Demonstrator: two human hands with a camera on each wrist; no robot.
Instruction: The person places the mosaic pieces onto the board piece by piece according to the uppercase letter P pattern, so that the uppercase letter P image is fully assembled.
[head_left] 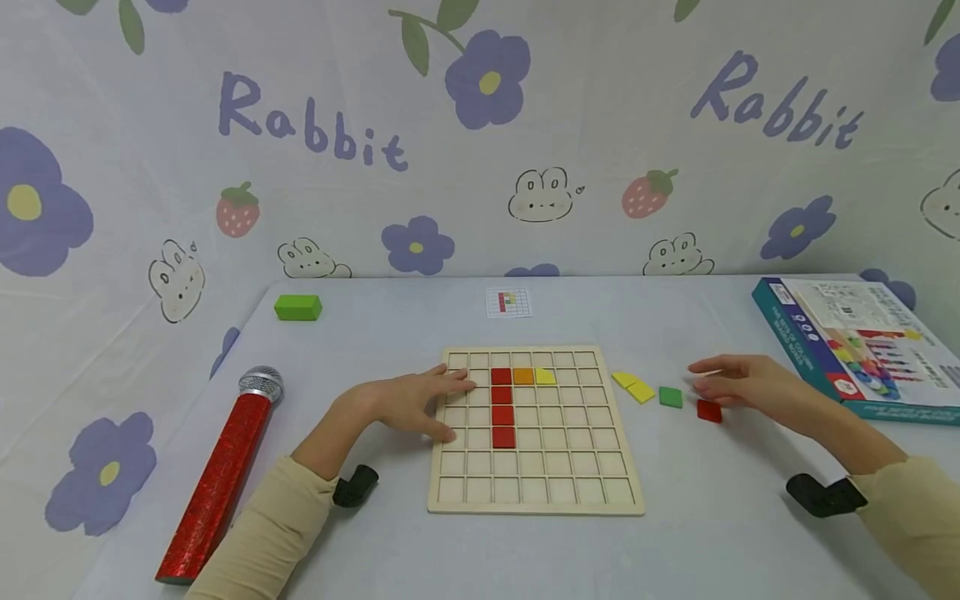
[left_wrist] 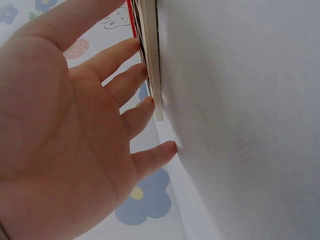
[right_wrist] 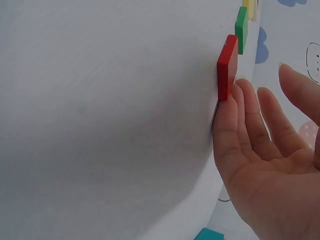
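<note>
The right hand [head_left: 757,392] is held with its fingers loosely extended at the red tile [head_left: 708,412], which lies on the desk [head_left: 525,554] to the right of the grid board [head_left: 550,439]. The tile's edge appears to be touched by a fingertip, but nothing is pinched. For a clean lift, it would best be taken by opposite edges, with its top face left clear and the board held steady. The left hand [head_left: 408,402] is laid with straight, spread fingers at the board's left edge, nothing being gripped; each forearm is angled in from its own side. On the board, four red squares [head_left: 502,415] are set in a column, with an orange square [head_left: 523,377] and a yellow square [head_left: 545,377] placed rightward from the topmost. Between board and red tile, two yellow tiles [head_left: 641,392] and a green tile [head_left: 671,397] are laid. Beyond the board, a small grid card [head_left: 508,302] is placed.
</note>
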